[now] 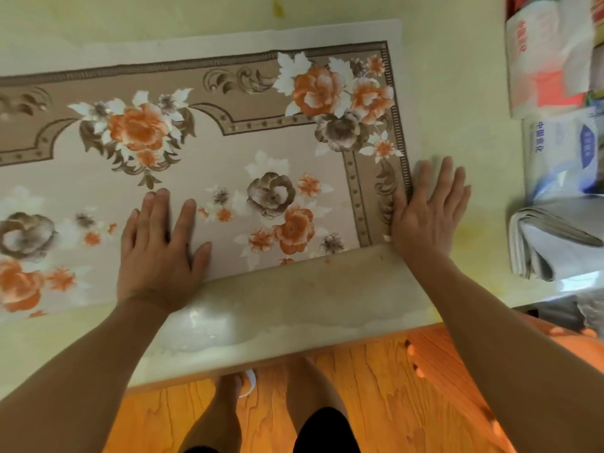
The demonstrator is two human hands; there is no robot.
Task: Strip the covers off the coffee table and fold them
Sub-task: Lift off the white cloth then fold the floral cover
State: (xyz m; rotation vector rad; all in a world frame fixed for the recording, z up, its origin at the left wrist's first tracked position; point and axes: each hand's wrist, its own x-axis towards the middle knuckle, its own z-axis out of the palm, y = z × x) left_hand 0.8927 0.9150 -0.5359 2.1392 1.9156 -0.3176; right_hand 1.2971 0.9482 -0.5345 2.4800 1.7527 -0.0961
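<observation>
A beige cover [228, 152] printed with orange and brown flowers and a brown scrolled border lies flat on the pale yellow coffee table [294, 308]. It looks doubled over, with a folded edge running along its near side. My left hand [160, 250] presses flat on the cover near that fold, fingers straight and spread. My right hand [425, 214] lies flat at the cover's right edge, partly on the border and partly on the bare tabletop, fingers straight.
Boxes and packets [552, 60] stand at the table's right side, with a stack of folded grey sheets [549, 243] below them. The table's near edge runs above an orange wooden floor [376, 403], where my legs and feet show.
</observation>
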